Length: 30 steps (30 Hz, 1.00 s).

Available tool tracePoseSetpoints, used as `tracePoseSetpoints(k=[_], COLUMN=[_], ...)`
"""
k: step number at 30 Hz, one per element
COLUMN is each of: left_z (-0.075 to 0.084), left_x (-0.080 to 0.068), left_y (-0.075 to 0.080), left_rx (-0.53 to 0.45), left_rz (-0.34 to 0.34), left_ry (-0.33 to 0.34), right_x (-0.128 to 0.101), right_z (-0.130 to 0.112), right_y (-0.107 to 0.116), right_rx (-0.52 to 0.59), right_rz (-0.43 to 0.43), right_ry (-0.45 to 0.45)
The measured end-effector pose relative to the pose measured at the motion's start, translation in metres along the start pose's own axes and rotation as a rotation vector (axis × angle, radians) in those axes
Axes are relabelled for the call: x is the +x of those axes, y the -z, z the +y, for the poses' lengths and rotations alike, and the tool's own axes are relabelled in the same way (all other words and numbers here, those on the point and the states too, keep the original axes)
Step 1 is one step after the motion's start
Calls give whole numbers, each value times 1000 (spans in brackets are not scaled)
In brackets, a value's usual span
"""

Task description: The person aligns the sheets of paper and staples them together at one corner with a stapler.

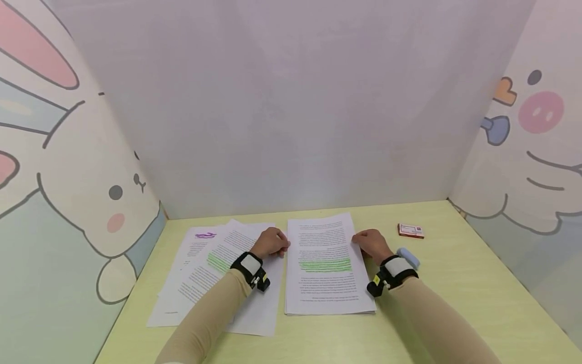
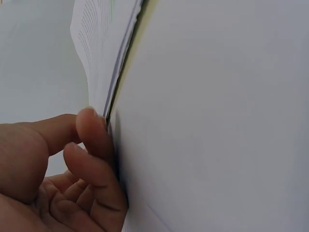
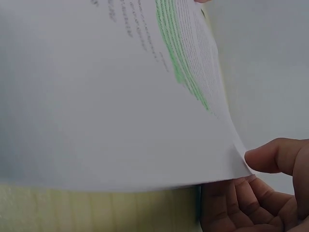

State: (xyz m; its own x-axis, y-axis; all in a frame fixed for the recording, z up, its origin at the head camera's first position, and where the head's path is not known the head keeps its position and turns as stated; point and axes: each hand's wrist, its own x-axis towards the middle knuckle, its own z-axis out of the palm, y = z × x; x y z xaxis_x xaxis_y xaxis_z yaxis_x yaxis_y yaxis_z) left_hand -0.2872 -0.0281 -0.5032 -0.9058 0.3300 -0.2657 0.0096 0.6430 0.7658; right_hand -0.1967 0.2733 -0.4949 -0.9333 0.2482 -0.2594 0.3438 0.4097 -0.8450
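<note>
A stack of printed sheets (image 1: 325, 283) with green highlighted lines lies at the middle of the yellow-green table (image 1: 477, 283). My left hand (image 1: 282, 244) is at the stack's left edge. In the left wrist view, thumb and forefinger (image 2: 91, 135) pinch the sheet edges (image 2: 108, 87). My right hand (image 1: 358, 239) is at the stack's right edge. In the right wrist view, the thumb (image 3: 270, 154) lies on top of a lifted sheet (image 3: 120, 106) and curled fingers sit beneath its corner.
Several loose printed sheets (image 1: 200, 278), one with a purple scribble, lie fanned out left of the stack under my left forearm. A small red box (image 1: 411, 230) sits at the back right. A pale blue object (image 1: 409, 257) lies beside my right wrist. Cartoon-painted walls enclose the table.
</note>
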Motion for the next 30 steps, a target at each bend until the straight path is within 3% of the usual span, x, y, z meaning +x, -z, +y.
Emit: tracePoseSetpoints(k=[12, 21, 30], left_z=[1, 2, 4], left_x=[1, 3, -2], left_y=[-3, -2, -1], left_rx=[40, 39, 19], left_rz=[4, 10, 3], left_ry=[28, 50, 32], right_x=[0, 3, -1], right_z=[-1, 3, -2], right_y=[-1, 9, 7], right_rx=[-74, -138, -319], right_rz=[8, 59, 58], right_ry=[0, 72, 111])
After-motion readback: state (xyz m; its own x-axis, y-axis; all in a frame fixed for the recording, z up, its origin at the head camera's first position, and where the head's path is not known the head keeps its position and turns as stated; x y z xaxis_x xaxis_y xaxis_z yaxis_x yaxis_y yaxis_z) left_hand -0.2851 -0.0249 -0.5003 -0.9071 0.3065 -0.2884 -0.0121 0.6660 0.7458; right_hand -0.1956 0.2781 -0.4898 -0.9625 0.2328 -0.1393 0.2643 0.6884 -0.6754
